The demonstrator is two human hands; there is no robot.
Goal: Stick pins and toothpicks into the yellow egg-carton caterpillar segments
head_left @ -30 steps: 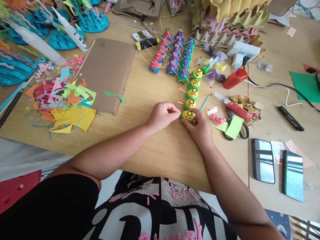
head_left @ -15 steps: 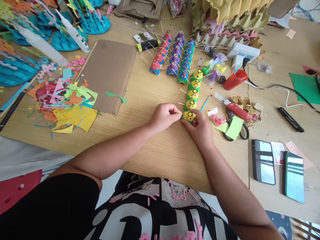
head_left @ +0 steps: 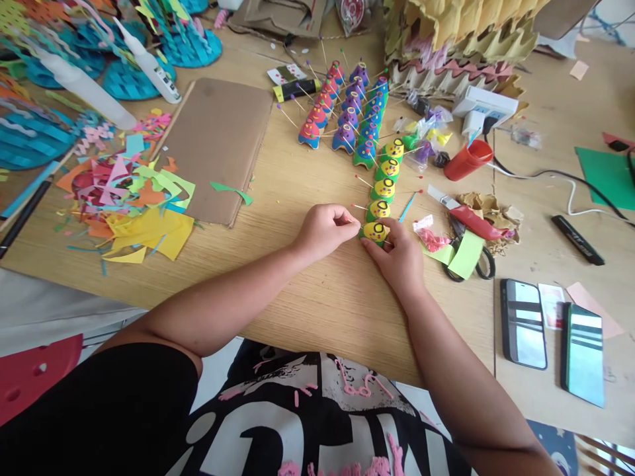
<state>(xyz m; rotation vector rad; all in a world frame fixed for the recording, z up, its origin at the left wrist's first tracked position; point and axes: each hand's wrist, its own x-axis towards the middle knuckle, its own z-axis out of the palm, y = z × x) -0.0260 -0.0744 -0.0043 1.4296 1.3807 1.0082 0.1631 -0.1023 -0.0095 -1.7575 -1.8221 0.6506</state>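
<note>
A yellow and green egg-carton caterpillar (head_left: pixel 384 190) lies lengthwise away from me, with smiling faces on its humps and red-tipped sticks poking from its sides. My right hand (head_left: pixel 399 254) grips its nearest hump between thumb and fingers. Against that hump's left side, my left hand (head_left: pixel 330 231) is closed in a pinch on a thin stick, mostly hidden by the fingertips. Behind stand a red caterpillar (head_left: pixel 320 109), a purple caterpillar (head_left: pixel 350 112) and a blue and green caterpillar (head_left: pixel 371 125), all with thin sticks in their sides.
On the left are paper scraps (head_left: pixel 149 228), a cardboard sheet (head_left: pixel 218 145) and a glue bottle (head_left: pixel 149 63). To the right lie scissors (head_left: pixel 485 263), a red cup (head_left: pixel 469 160), a black marker (head_left: pixel 578 239) and two phones (head_left: pixel 524 324). Egg trays (head_left: pixel 466 33) are stacked behind.
The view has shifted very slightly. Both hands keep the same hold at the nearest hump of the yellow and green caterpillar.
</note>
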